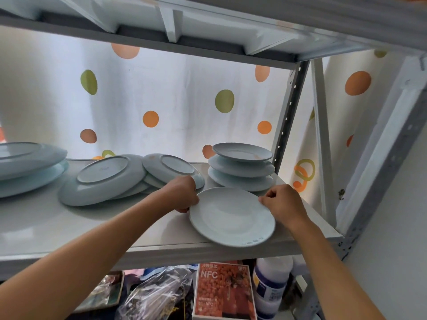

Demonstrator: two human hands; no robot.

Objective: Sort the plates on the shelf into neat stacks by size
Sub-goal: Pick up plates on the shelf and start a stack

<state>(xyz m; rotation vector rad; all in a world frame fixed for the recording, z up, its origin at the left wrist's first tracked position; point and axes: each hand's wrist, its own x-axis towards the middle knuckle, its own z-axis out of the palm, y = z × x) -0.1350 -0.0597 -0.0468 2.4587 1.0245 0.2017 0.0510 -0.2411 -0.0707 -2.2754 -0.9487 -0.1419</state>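
Clearly the pale blue plate (232,215) at lower right of the frame, pinched at opposite rims by the left hand (182,195) and right hand (285,203), overhangs the shelf (69,227) edge and could slip off if either grip loosens

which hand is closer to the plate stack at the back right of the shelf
Right. The right hand sits just in front of the plate stack; the left hand is further left, beside the upside-down plates.

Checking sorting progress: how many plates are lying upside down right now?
3 for certain: far left, middle, and one leaning beside it. Plates beneath may hide more.
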